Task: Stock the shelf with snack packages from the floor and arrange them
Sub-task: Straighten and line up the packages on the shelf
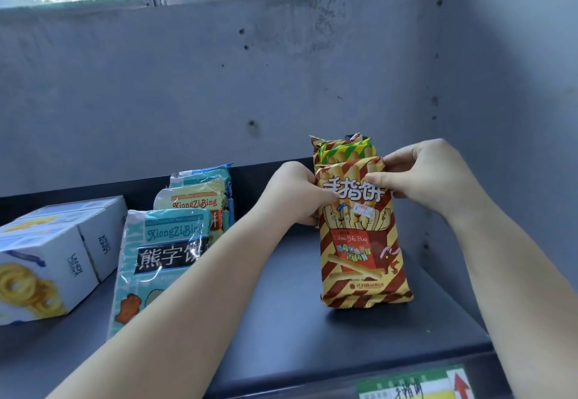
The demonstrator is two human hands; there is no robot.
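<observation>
Striped snack pack (359,236) upright on shelf (281,320), fronting a short row; left hand (297,195) and right hand (428,173) fingers pinch its top corners. Blue packs (162,254) left of it already stocked; floor unseen.

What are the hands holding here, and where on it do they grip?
Both hands hold the front red-striped finger-biscuit pack, standing upright on the shelf. The left hand pinches its upper left edge, the right hand its top right corner.
</observation>
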